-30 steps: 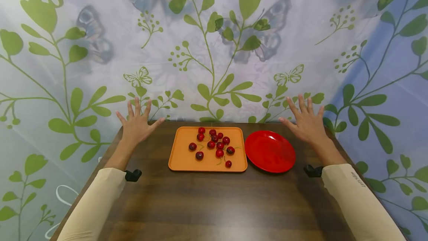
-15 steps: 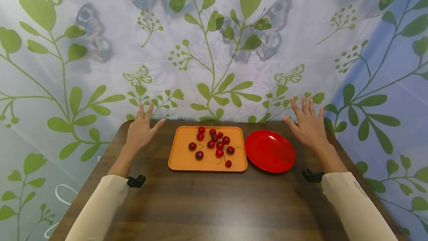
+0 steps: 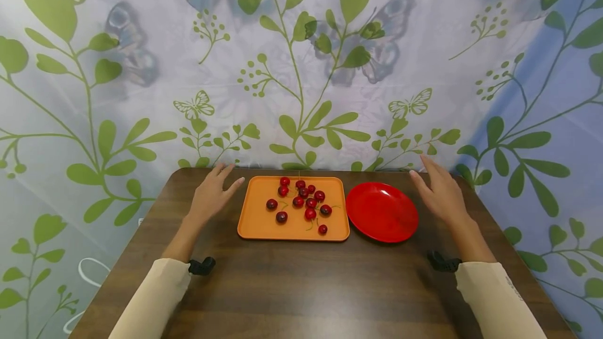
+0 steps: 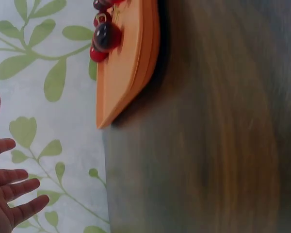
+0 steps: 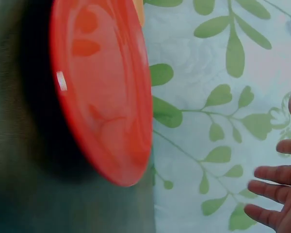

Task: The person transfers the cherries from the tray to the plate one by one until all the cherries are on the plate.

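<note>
1. Presently, the two hands are well apart from each other, each with its fingers extended and its palm not in contact with any thing.
2. The left hand (image 3: 212, 192) is just beside the left edge of an orange tray (image 3: 256, 226), with the thumb pointing toward it; in the left wrist view its fingers are spread.
3. The right hand (image 3: 442, 192) is near the right side of a red plate (image 3: 382, 212); in the right wrist view its fingers are also separated, and a gap is seen between them and the plate.
4. The cherries (image 3: 310, 213) lie on the tray, gathered mostly from its middle toward its far edge and right half. Several are bright red, others are quite dark, and some have thin stems.
5. One cherry lies alone close to the near edge of the tray, while two dark ones are at the left of the group.
6. The plate is just beside the tray, on its right; whether their rims touch, I cannot tell.
7. Both stand on a brown worktop (image 3: 301, 286), toward its far edge.
8. Behind is a pale backdrop (image 3: 264, 135) printed with green leaves and butterflies.
</note>
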Demonstrator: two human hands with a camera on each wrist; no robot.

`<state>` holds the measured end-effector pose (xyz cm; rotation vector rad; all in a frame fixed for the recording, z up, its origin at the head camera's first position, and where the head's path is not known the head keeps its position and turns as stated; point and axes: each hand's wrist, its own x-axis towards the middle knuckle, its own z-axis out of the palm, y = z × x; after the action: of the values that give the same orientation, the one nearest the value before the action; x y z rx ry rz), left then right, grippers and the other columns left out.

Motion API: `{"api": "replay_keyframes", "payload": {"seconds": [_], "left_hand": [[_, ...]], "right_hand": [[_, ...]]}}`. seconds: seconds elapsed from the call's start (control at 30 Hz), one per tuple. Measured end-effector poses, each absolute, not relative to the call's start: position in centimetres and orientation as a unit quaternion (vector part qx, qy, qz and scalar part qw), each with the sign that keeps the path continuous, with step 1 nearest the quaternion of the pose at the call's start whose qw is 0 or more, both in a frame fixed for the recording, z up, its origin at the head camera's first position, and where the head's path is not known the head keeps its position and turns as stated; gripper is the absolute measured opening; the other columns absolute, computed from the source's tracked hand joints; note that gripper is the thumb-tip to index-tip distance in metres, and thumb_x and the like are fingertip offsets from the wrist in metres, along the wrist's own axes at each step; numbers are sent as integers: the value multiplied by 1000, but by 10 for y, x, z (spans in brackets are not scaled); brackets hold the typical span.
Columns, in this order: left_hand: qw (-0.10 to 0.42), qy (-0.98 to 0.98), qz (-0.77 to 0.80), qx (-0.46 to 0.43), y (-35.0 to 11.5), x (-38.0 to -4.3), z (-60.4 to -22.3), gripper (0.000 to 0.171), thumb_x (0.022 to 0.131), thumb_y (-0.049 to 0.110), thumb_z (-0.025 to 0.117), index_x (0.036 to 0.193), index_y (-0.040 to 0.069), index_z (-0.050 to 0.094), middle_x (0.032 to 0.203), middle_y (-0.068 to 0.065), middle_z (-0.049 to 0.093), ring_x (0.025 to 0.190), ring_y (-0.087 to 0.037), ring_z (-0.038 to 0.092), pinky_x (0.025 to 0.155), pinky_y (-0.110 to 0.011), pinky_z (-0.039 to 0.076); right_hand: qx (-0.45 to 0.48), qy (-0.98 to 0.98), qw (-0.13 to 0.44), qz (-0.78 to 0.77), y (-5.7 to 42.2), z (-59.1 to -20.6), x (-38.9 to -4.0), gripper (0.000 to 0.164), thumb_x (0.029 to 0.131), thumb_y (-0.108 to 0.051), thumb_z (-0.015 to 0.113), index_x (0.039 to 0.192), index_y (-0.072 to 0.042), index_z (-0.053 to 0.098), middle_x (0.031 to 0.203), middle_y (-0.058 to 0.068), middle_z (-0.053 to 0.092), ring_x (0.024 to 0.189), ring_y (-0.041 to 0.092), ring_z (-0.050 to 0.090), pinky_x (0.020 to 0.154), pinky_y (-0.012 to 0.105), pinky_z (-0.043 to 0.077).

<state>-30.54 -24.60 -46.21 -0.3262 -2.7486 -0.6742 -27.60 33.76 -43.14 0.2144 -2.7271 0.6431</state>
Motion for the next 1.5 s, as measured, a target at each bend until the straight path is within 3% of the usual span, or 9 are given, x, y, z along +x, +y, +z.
{"api": "replay_keyframes", "payload": {"seconds": [0.17, 0.27, 0.47, 0.53, 0.77, 1.03, 1.27, 1.5], "left_hand": [[150, -952, -236, -129, -235, -300, -466, 64, 102, 53, 55, 153, 16, 47, 152, -17, 46, 132, -42, 50, 95, -64, 47], [144, -951, -235, -141, -228, -297, -467, 60, 102, 50, 56, 150, 15, 51, 145, -16, 53, 125, -39, 57, 96, -60, 48], [125, -948, -249, -154, -215, -294, -469, 53, 100, 43, 63, 144, 14, 58, 135, -13, 61, 108, -34, 65, 86, -53, 55], [120, -947, -252, -158, -211, -295, -470, 51, 100, 40, 64, 143, 14, 59, 133, -13, 63, 103, -33, 66, 83, -51, 55], [99, -947, -257, -168, -196, -299, -476, 47, 96, 26, 72, 140, 9, 62, 125, -18, 66, 88, -28, 63, 70, -42, 55], [79, -944, -265, -177, -184, -303, -483, 46, 95, 21, 74, 137, 8, 64, 125, -15, 67, 83, -24, 62, 62, -34, 51], [64, -948, -263, -170, -178, -306, -488, 42, 94, 22, 75, 134, 9, 67, 123, -14, 69, 77, -18, 59, 60, -32, 49], [63, -951, -255, -165, -176, -305, -492, 43, 92, 19, 77, 132, 8, 68, 115, -15, 70, 73, -16, 57, 59, -32, 49]], "right_hand": [[69, -937, 186, 289, 345, -448, -272, 60, 108, -39, 45, 155, -2, 38, 133, 30, 58, 114, 50, 57, 91, 68, 42], [54, -929, 197, 310, 351, -460, -269, 53, 107, -35, 50, 146, 1, 50, 122, 28, 65, 101, 46, 64, 84, 61, 49], [35, -922, 171, 345, 359, -483, -267, 45, 105, -32, 55, 135, 1, 61, 113, 25, 70, 87, 36, 70, 65, 27, 53], [30, -916, 151, 371, 361, -489, -267, 46, 105, -32, 56, 135, 2, 61, 111, 26, 71, 80, 31, 70, 59, 22, 53], [12, -900, 100, 425, 361, -507, -268, 47, 106, -31, 56, 135, 5, 59, 110, 30, 69, 67, 18, 65, 56, 30, 58], [12, -893, 78, 443, 360, -519, -268, 47, 105, -30, 58, 135, 6, 60, 89, 22, 67, 60, 17, 62, 56, 30, 57], [21, -890, 75, 450, 363, -525, -268, 43, 103, -22, 61, 136, 6, 59, 108, 27, 67, 62, 14, 62, 57, 29, 56], [32, -881, 63, 468, 362, -530, -271, 43, 99, -9, 65, 137, 9, 57, 114, 33, 66, 69, 4, 64, 60, 27, 57]]}}
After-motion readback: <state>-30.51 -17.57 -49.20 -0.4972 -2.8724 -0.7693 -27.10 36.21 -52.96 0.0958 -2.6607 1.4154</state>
